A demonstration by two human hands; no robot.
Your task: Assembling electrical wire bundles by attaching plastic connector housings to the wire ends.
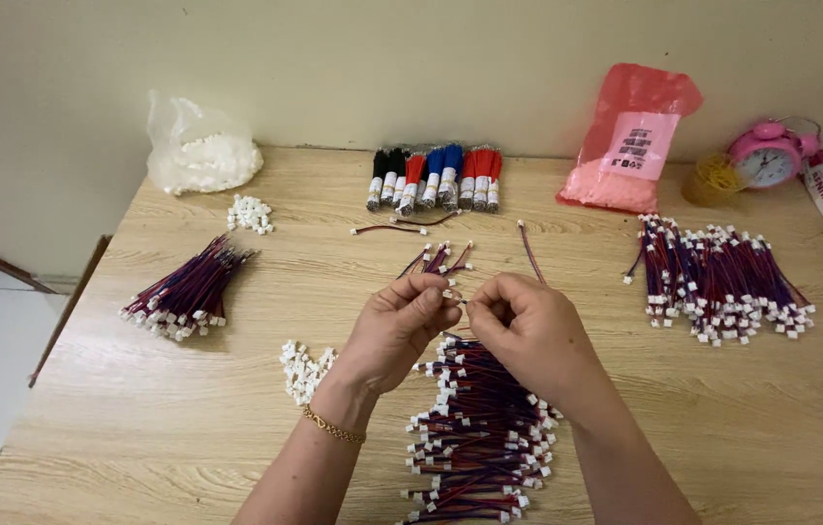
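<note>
Nearest the camera, directly beneath the two hands, lies a heap of red-and-blue wire leads with white connectors (478, 437), and just to the left of it a small scatter of loose white connector housings (303, 370). Above that heap the left hand (400, 326), a gold bracelet (334, 427) on its wrist, has its fingers pinched shut around a few thin wire leads (438, 261) whose ends fan out beyond the fingertips. The right hand (528, 326) meets it fingertip to fingertip, closed in a fine pinch on something too small to make out; one wire (530, 251) rises past its knuckles. Well to the left of the grip rests a tied-looking bundle of the same leads (188, 292), with a little pile of white housings (251, 214) beyond it. Well to the right is a wide spread of finished leads (718, 282). Farther back, against the wall, stand banded bunches of black, red and blue wire (434, 179), a clear bag of white parts (200, 148), a pink bag (630, 136) and a pink alarm clock (769, 156).
</note>
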